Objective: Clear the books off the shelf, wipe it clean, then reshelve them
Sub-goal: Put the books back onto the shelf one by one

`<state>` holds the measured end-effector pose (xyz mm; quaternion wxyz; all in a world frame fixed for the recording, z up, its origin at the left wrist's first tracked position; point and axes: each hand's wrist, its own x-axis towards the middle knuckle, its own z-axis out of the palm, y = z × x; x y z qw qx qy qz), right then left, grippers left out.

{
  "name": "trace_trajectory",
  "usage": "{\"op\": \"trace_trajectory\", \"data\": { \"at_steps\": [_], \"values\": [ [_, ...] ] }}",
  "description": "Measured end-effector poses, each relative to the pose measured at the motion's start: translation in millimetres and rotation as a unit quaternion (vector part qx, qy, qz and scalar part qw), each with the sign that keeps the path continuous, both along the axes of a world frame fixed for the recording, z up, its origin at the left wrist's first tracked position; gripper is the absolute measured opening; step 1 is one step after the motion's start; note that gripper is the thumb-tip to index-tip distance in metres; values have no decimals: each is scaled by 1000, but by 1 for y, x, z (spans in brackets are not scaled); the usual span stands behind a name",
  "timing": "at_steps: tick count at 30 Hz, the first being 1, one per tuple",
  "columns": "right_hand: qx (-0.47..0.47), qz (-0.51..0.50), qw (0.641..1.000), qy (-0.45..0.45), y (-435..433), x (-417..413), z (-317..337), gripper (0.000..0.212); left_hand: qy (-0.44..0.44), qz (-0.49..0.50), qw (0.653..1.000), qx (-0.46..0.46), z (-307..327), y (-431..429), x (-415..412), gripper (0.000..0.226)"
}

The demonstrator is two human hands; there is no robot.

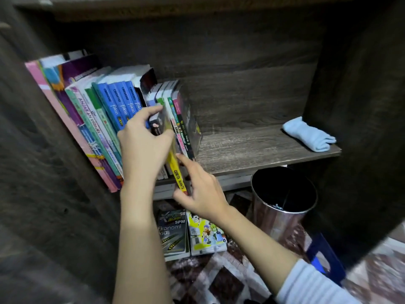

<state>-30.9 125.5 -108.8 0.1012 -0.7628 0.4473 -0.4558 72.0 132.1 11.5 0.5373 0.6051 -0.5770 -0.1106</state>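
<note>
A row of books (105, 110) leans on the left half of the dark wooden shelf (252, 150). A thin yellow book (178, 176) sticks out of the row, its lower end past the shelf's front edge. My right hand (201, 191) pinches that lower end between thumb and fingers. My left hand (144, 141) is curled over the tops of the small books next to it, fingers holding a dark one (157, 123). A folded light-blue cloth (309, 133) lies at the shelf's right end.
Two books (175, 233) lie flat on the patterned rug (219, 277) below the shelf. A shiny metal bin (282, 200) stands under the shelf's right half, with a blue object (324, 257) beside it. Cabinet side walls close in on left and right.
</note>
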Motion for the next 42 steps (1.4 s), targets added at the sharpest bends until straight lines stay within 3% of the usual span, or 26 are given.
{"op": "trace_trajectory", "data": {
  "at_steps": [5, 11, 15, 20, 28, 33, 38, 42],
  "values": [
    [-117, -56, 992, 5, 13, -7, 5, 68, -13, -39, 999, 4, 11, 15, -10, 38],
    [-150, -92, 984, 2, 5, -23, 11, 67, -20, -76, 996, -35, 14, 11, -23, 34],
    [-70, -114, 990, 34, -14, -31, 11, 72, -28, -76, 995, -49, 3, -7, -32, 42],
    [87, -93, 992, 3, -41, -29, 14, 76, -15, -58, 997, -44, -11, -35, -42, 49],
    [151, -58, 975, -153, -73, -5, -7, 71, -27, -57, 998, -21, -24, -57, -50, 53],
    [181, -29, 970, -161, -90, -12, -10, 69, -8, -102, 995, -7, -32, -68, -43, 63],
    [233, 53, 954, -180, -102, -26, -10, 82, -150, 18, 988, -20, -39, -81, -46, 62],
    [305, 101, 932, -169, -121, -38, -31, 104, -179, 91, 979, -38, -41, -86, -43, 61]
  ]
}}
